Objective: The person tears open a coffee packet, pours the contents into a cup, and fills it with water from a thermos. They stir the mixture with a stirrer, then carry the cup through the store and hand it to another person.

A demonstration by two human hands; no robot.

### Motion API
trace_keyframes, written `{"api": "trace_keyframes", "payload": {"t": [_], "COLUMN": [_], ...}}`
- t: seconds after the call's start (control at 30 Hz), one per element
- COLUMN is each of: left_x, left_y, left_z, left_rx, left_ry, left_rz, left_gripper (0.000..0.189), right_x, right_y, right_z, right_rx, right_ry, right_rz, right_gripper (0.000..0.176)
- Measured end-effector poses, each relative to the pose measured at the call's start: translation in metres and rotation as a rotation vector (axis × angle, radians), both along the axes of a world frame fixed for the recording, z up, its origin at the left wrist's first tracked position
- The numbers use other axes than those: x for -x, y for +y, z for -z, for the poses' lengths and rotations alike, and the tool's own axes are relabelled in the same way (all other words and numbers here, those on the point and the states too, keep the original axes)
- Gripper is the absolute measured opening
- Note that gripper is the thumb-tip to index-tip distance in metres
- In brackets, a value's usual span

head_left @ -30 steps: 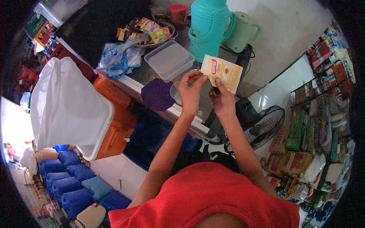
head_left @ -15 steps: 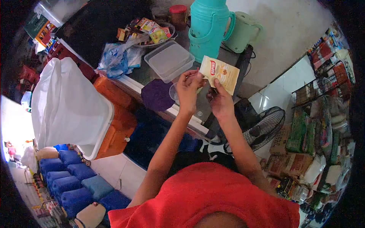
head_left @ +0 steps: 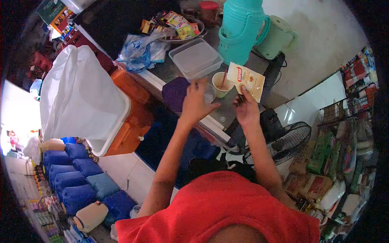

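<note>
over the counter (head_left: pixel 226 110), the left hand (head_left: pixel 195 103) spreads (half-hiding a clear cup (head_left: pixel 210 94)), right hand (head_left: pixel 246 108) pinching a sachet (head_left: pixel 248 79).

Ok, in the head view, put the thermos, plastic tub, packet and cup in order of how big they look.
Largest to smallest:
1. Thermos, though its top is cut off
2. Plastic tub
3. Packet
4. Cup

Smooth sachet (head_left: pixel 250 81), prob. plast. film

I see an orange cooler (head_left: pixel 130 127) on the left, with blue jugs (head_left: pixel 75 198) near it. A black fan (head_left: pixel 292 139) is at right, and a red-lidded jar (head_left: pixel 209 14) on the counter (head_left: pixel 223 112).
</note>
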State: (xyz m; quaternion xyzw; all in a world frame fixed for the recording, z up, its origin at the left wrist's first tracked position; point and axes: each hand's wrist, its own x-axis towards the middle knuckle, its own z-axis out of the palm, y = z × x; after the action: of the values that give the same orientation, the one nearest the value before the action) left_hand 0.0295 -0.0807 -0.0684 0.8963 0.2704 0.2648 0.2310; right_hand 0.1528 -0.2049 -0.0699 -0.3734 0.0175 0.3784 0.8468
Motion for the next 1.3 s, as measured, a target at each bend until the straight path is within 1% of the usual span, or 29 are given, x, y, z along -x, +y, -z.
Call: {"api": "trace_keyframes", "payload": {"t": [0.07,0.17,0.23,0.3,0.37,0.4,0.43,0.5,0.53,0.6,0.63,0.7,0.8,0.87,0.97,1.03,1.1,1.13,1.17,1.2,1.23,1.27,1.3], "left_x": [-0.003,0.001,0.006,0.013,0.019,0.021,0.023,0.023,0.022,0.020,0.019,0.015,0.012,0.010,0.011,0.011,0.012,0.010,0.010,0.010,0.013,0.015,0.016], "left_y": [0.000,0.000,0.008,0.019,0.033,0.046,0.060,0.090,0.105,0.134,0.150,0.176,0.194,0.206,0.207,0.195,0.170,0.158,0.138,0.114,0.095,0.075,0.056], "left_z": [0.014,0.007,0.002,-0.012,-0.035,-0.034,-0.031,-0.027,-0.024,-0.016,-0.009,0.006,0.019,0.030,0.031,0.019,0.002,-0.008,-0.017,-0.024,-0.026,-0.027,-0.027], "left_rx": [0.034,0.082,0.065,0.045,0.122,0.048,0.049,-0.151,-0.150,-0.136,-0.136,-0.162,-0.140,-0.130,-0.114,-0.113,-0.352,-0.339,-0.148,0.045,0.306,0.570,0.570], "left_ry": [0.011,0.093,0.044,-0.005,-0.044,-0.077,-0.078,-0.096,-0.098,-0.079,-0.081,-0.025,0.018,0.014,0.017,0.011,0.012,-0.142,-0.223,-0.300,-0.281,-0.255,-0.255], "left_rz": [0.028,-0.041,-0.058,-0.069,-0.092,-0.092,-0.090,-0.161,-0.159,-0.254,-0.253,-0.326,-0.370,-0.372,-0.380,-0.386,-0.406,-0.276,-0.143,-0.011,0.084,0.180,0.178], "left_gripper": [0.075,0.077,0.077,0.076,0.076,0.075,0.075,0.077,0.077,0.081,0.081,0.083,0.085,0.086,0.088,0.089,0.086,0.073,0.065,0.057,0.050,0.043,0.043], "right_x": [0.001,0.005,0.004,0.003,0.001,0.001,0.002,0.003,0.003,0.005,0.007,0.008,0.004,0.002,0.005,0.004,0.002,0.002,0.004,0.004,0.005,0.008,0.011], "right_y": [0.000,-0.001,-0.001,-0.002,-0.003,-0.004,-0.005,-0.006,-0.006,-0.006,-0.005,-0.005,-0.007,-0.007,-0.007,-0.006,-0.004,-0.002,0.001,0.002,0.006,0.009,0.013], "right_z": [0.000,-0.004,-0.004,-0.001,0.006,0.007,0.007,0.008,0.009,0.008,0.004,0.003,0.007,0.011,0.002,0.006,0.008,0.008,0.008,0.009,0.008,0.007,0.007], "right_rx": [0.040,0.043,0.059,0.074,0.071,0.071,0.079,0.087,0.070,0.053,0.063,0.075,0.109,0.067,0.120,0.121,0.118,0.141,0.165,0.149,0.147,0.178,0.208], "right_ry": [0.031,0.035,0.038,0.042,0.021,0.020,0.015,0.011,0.001,-0.009,0.000,0.010,0.020,-0.023,0.020,0.001,-0.021,-0.049,-0.073,-0.067,-0.068,-0.100,-0.133], "right_rz": [0.006,0.000,0.008,0.024,-0.002,0.000,-0.006,-0.010,-0.009,-0.006,0.000,0.008,-0.014,-0.060,-0.061,-0.079,-0.090,-0.115,-0.140,-0.187,-0.189,-0.255,-0.321], "right_gripper": [0.018,0.018,0.017,0.017,0.016,0.016,0.016,0.015,0.016,0.016,0.017,0.017,0.016,0.016,0.016,0.016,0.016,0.017,0.019,0.024,0.024,0.026,0.028]}}
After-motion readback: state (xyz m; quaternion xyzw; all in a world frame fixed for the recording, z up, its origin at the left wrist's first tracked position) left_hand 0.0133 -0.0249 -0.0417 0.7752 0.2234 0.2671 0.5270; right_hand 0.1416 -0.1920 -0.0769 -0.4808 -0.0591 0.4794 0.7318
